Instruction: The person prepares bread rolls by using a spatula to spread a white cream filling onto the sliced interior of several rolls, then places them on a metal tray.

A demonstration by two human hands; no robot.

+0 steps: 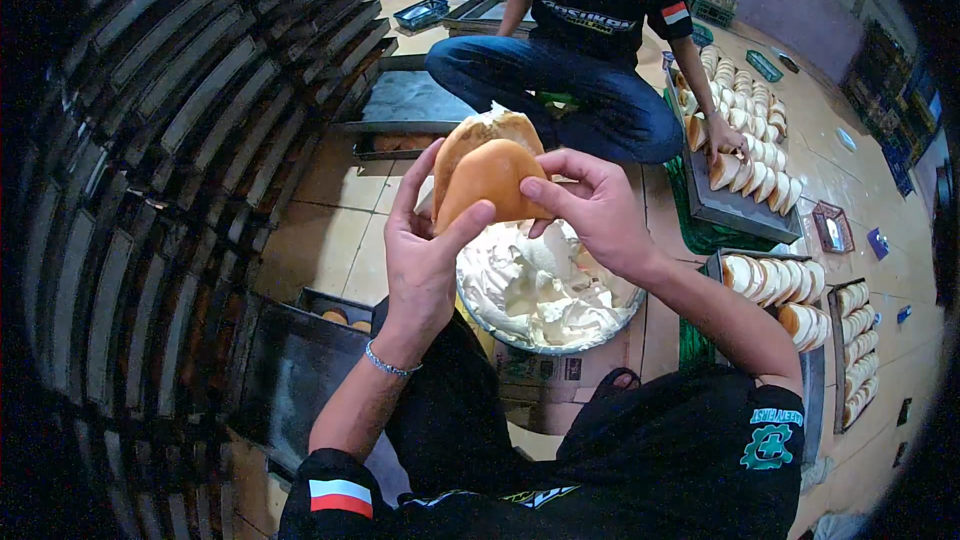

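Observation:
Over a wide bowl (570, 349) of whipped white cream (540, 285), I hold two round golden-brown bread buns (487, 180) upright, one overlapping the other. A little white cream shows at the top edge of the rear bun (512, 127). My left hand (425, 255) grips the pair from the left, with its thumb across the lower front. From the right, my right hand (590, 202) pinches the front bun's edge, thumb in front and fingers partly hidden behind. The inner faces of the buns are mostly out of sight.
Opposite me a co-worker (590, 30) sits cross-legged, one hand (727, 137) at cream-filled buns in a tray (740, 202). More filled buns (775, 278) stand in trays at my right. Stacked dark trays (200, 140) rise at left; a dark pan (300, 370) lies beside my left leg.

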